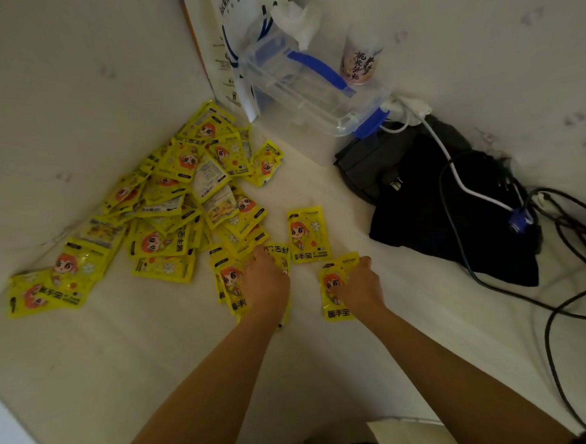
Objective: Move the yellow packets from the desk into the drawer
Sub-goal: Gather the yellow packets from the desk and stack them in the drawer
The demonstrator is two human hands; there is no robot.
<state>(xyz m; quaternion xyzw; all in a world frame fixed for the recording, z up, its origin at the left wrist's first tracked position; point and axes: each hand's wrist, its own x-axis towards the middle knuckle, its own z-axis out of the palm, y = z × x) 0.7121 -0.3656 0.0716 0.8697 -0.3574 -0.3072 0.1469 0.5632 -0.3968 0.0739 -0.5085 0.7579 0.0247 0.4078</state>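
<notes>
Several yellow packets with a cartoon face lie in a loose pile (176,194) along the left wall on the white desk (155,350). My left hand (266,285) rests palm down on a small stack of packets (228,284) at the pile's near edge. My right hand (359,286) presses on a single packet (335,289), fingers curled over its right side. Another lone packet (308,234) lies flat just beyond both hands. No drawer is visible.
A clear plastic box with blue clips (307,90) and a white paper bag (233,47) stand at the back. A cup (360,56) is by the wall. Black cloth (455,205) and cables (562,274) fill the right side.
</notes>
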